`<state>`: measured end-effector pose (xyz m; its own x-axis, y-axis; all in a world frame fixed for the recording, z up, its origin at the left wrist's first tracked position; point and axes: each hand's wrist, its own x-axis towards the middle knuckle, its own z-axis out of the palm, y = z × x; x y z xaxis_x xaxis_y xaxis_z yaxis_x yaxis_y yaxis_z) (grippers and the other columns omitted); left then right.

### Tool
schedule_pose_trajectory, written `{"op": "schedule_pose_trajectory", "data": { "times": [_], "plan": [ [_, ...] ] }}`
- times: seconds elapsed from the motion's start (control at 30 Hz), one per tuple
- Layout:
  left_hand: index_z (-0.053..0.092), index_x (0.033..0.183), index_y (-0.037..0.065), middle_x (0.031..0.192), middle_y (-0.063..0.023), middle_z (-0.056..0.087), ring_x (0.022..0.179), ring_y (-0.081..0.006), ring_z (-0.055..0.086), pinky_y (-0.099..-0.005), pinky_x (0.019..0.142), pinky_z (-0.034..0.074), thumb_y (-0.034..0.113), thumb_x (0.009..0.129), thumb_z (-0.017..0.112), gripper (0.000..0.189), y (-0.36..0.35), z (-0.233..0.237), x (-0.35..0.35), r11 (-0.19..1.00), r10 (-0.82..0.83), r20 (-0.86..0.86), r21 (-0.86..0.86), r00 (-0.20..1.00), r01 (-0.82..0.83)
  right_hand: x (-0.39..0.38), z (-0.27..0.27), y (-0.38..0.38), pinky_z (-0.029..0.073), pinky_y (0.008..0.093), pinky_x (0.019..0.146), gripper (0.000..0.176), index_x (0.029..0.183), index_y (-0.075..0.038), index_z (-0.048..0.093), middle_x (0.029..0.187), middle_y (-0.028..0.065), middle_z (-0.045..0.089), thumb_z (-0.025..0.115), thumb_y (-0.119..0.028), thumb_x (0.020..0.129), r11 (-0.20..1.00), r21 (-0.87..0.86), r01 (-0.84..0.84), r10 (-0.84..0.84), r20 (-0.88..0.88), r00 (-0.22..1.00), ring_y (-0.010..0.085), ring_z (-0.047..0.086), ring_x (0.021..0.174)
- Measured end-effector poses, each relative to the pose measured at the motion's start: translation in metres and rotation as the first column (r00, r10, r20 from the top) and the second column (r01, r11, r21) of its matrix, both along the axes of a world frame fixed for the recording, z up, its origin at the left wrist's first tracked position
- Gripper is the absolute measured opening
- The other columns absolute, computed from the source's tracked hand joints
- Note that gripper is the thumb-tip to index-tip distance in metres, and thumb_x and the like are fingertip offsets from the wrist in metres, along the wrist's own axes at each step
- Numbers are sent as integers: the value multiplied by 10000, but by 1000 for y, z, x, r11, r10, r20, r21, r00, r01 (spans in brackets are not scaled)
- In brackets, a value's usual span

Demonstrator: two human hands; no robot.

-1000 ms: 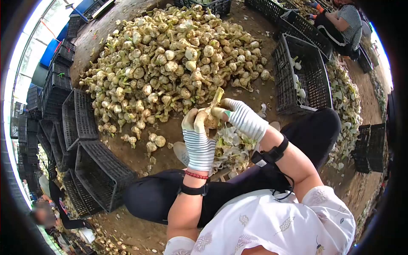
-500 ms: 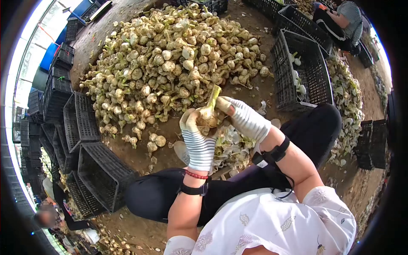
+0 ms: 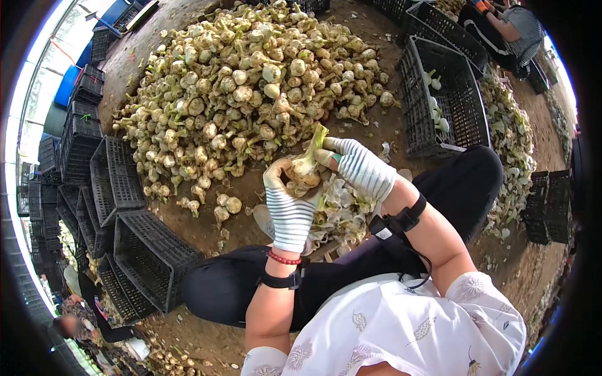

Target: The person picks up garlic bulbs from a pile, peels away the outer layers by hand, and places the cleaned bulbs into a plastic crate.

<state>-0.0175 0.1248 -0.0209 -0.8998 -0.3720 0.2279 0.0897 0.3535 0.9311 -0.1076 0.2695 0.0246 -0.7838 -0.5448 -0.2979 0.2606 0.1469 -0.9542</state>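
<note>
Both my hands wear striped work gloves and hold one garlic bulb [image 3: 305, 173] in front of my knees. My left hand [image 3: 288, 207] cups the bulb from below. My right hand [image 3: 357, 166] pinches the bulb's pale green stalk, which points up and away. A big heap of unpeeled garlic bulbs [image 3: 251, 88] lies on the dirt floor just beyond my hands. A small pile of peeled skins and trimmings [image 3: 342, 216] sits between my legs under the hands.
Black plastic crates [image 3: 135, 244] are stacked and tipped at my left. Another black crate [image 3: 445, 100] with a few white bulbs stands at my right front. A seated person [image 3: 511, 28] works at the far right. Garlic waste [image 3: 511, 150] lines the right side.
The bulb and both hands have stayed near the same spot, shifting slightly left and down. My fingers have turned the bulb a little; the stalk still points upward.
</note>
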Motion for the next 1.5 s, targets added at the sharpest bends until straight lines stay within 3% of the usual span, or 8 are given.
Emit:
{"op": "schedule_pose_trajectory", "data": {
  "times": [0.17, 0.37, 0.5, 0.6, 0.83, 1.0, 1.17, 1.5],
  "plan": [
    [455, 1252, 40, 1188, -108, 551, 1042, -201, 581, -343, 947, 503, 105, 716, 860, 674, -7, 15, -1, 971, -54, 47, 236, 997, 41, -6, -31, 7, 468, 248, 692, 264, 1137, 25, 666, 836, -21, 643, 594, -168, 971, 999, 28, 17, -16, -46, 999, 68, 525, 751],
    [564, 1240, 77, 1069, -86, 656, 890, -201, 638, -345, 798, 530, 600, 950, 488, 603, -11, 22, -5, 236, -337, 275, 950, 901, -202, 8, -15, 19, 478, 240, 663, 230, 1110, 15, 690, 867, -10, 671, 640, -141, 949, 962, -268, 58, 21, 284, 959, 46, 560, 734],
    [582, 1176, 34, 961, -75, 635, 832, -131, 579, -273, 712, 515, 299, 980, 638, 335, -14, -24, -18, 967, 154, 223, 165, 962, -193, 7, -19, 18, 481, 243, 632, 245, 1152, 0, 680, 847, -5, 670, 624, -138, 957, 961, -197, 195, -101, 407, 908, 58, 567, 709],
    [632, 1108, 30, 956, -39, 631, 807, -146, 576, -299, 767, 502, 170, 877, 773, 304, 4, 10, -18, 993, 42, 27, 107, 999, -44, 11, -24, 19, 471, 236, 626, 250, 1167, -10, 674, 807, -9, 654, 590, -109, 953, 994, 113, -5, 11, -58, 998, 62, 549, 696],
    [664, 1080, 56, 967, 6, 647, 864, -113, 551, -272, 780, 457, 341, 950, 683, 313, -39, 1, -11, 704, 211, 307, 611, 928, -362, -3, -59, 66, 505, 261, 718, 276, 1201, 28, 644, 908, 24, 688, 590, -73, 950, 966, 17, 259, -254, 257, 932, 101, 593, 771],
    [649, 1084, 61, 1006, -10, 635, 884, -94, 550, -262, 777, 473, 235, 978, 650, 204, -23, 14, -9, 917, 106, 172, 364, 979, -163, -10, -64, 49, 513, 399, 902, 466, 1361, -6, 502, 1198, 257, 612, 609, -208, 955, 790, 611, 58, 236, -389, 891, 380, 610, 1096],
    [636, 1131, 25, 1063, -76, 616, 962, -171, 597, -304, 853, 499, 88, 958, 646, 184, -6, 19, -6, 998, 42, -21, -36, 999, -43, 3, -3, -3, 527, 393, 702, 290, 1181, -36, 636, 882, 164, 654, 609, -209, 950, 887, 444, 129, 252, -698, 671, 319, 654, 781],
    [701, 1061, 53, 1030, -76, 643, 971, -205, 628, -315, 853, 509, -30, 852, 712, 226, -5, 30, 3, 975, -5, -71, -222, 997, -11, -7, -16, 5, 524, 399, 735, 141, 976, -38, 638, 865, 151, 635, 619, -58, 839, 815, 536, 222, 286, -704, 650, 343, 632, 804]
  ]
}}
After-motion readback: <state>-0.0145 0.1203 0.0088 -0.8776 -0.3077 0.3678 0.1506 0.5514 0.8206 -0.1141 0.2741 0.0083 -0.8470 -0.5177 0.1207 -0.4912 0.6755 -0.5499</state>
